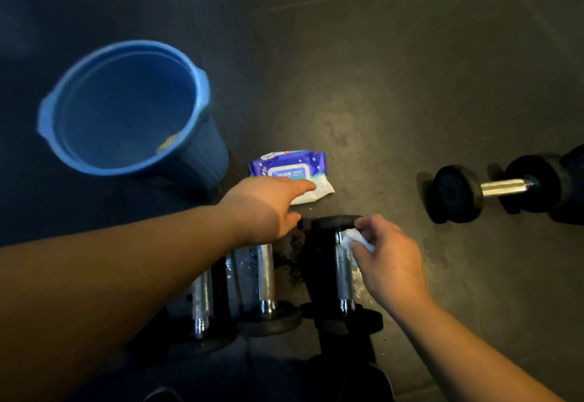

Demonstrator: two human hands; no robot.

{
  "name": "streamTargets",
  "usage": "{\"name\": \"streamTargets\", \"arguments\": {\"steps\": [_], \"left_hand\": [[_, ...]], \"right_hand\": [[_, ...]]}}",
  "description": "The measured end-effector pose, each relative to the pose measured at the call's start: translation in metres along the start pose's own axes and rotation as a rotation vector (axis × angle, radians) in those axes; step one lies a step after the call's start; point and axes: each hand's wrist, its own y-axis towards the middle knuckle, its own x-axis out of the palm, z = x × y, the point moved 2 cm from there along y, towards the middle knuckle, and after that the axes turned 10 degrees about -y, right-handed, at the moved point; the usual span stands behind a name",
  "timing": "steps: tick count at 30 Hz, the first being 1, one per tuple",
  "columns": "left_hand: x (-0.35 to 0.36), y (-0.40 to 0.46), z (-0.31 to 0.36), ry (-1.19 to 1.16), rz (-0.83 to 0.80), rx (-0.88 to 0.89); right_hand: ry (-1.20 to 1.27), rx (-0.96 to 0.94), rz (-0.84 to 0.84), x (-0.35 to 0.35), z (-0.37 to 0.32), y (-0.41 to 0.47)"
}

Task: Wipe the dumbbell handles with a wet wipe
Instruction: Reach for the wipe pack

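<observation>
down on the dark rubber floor (395, 117), the right hand (385, 259) pinches a crumpled white wet wipe (355, 238) against the rightmost chrome dumbbell handle (343, 270), mid-wipe, while the left hand (268, 205), fingers straight, reaches toward the purple wipe pack (292, 169), likely for a fresh sheet.

My one camera sits on my head, looking forward and steeply down, close over my left hand (268, 208) and right hand (385, 262); the dark floor (395, 91) spreads beyond them, a blue bucket (126, 107) far-left.
</observation>
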Motion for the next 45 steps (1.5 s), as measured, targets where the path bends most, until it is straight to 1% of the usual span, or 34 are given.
{"name": "streamTargets", "arguments": {"steps": [5,11,14,17,20,22,27,32,37,45], "left_hand": [[-0.031,-0.034,-0.013,0.0,0.077,-0.016],[-0.07,-0.068,-0.017,-0.007,0.204,0.046],[-0.089,-0.085,-0.019,0.02,0.282,0.083],[-0.109,-0.096,-0.031,0.033,0.382,0.096],[-0.126,-0.103,-0.047,0.008,0.474,0.078],[-0.136,-0.109,-0.058,-0.027,0.5,0.043],[-0.154,-0.136,-0.087,-0.064,0.482,-0.06],[-0.176,-0.166,-0.11,-0.088,0.448,-0.179],[-0.191,-0.187,-0.135,-0.118,0.362,-0.303],[-0.196,-0.181,-0.161,-0.211,0.302,-0.41]], "right_hand": [[-0.079,-0.131,0.019,-0.033,-0.034,0.003],[-0.107,-0.243,0.084,-0.068,-0.088,0.008],[-0.065,-0.297,0.129,-0.083,-0.12,0.01],[-0.046,-0.404,0.206,-0.096,-0.16,0.023],[-0.018,-0.488,0.271,-0.106,-0.201,0.041],[-0.002,-0.523,0.288,-0.111,-0.224,0.048],[0.041,-0.555,0.243,-0.118,-0.273,0.049],[0.065,-0.532,0.172,-0.116,-0.313,0.049],[-0.026,-0.547,0.088,-0.104,-0.348,0.051],[-0.185,-0.525,-0.021,-0.071,-0.371,0.064]]}}
